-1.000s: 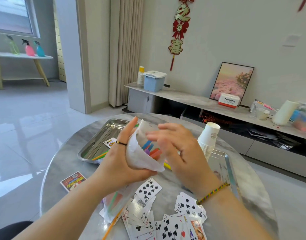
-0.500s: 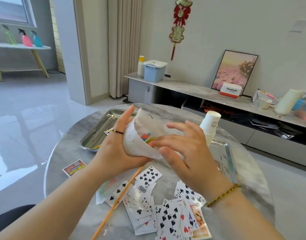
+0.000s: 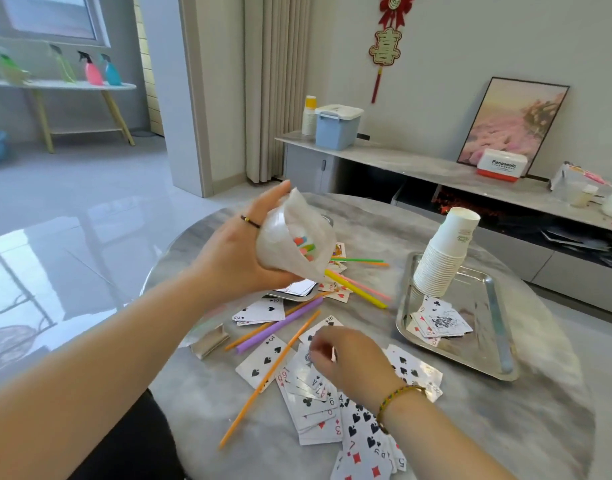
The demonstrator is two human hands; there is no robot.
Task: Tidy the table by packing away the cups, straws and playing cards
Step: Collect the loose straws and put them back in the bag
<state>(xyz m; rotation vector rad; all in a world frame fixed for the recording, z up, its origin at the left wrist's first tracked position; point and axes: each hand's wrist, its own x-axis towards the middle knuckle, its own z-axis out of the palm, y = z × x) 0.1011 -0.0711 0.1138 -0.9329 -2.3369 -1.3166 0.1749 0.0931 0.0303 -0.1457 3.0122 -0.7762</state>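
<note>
Gripped by the left hand [image 3: 235, 258] at frame centre, the straw bag [image 3: 297, 216] gapes sideways, so packed straws [image 3: 305, 245] could spill; right hand [image 3: 353, 358], lower centre, curls over scattered cards [image 3: 315, 396], hold not determinable.

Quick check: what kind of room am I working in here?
Most likely a home living room: a round marble-look table, a long low cabinet along the wall with a framed picture leaning on it, and a full-length curtain.
</note>
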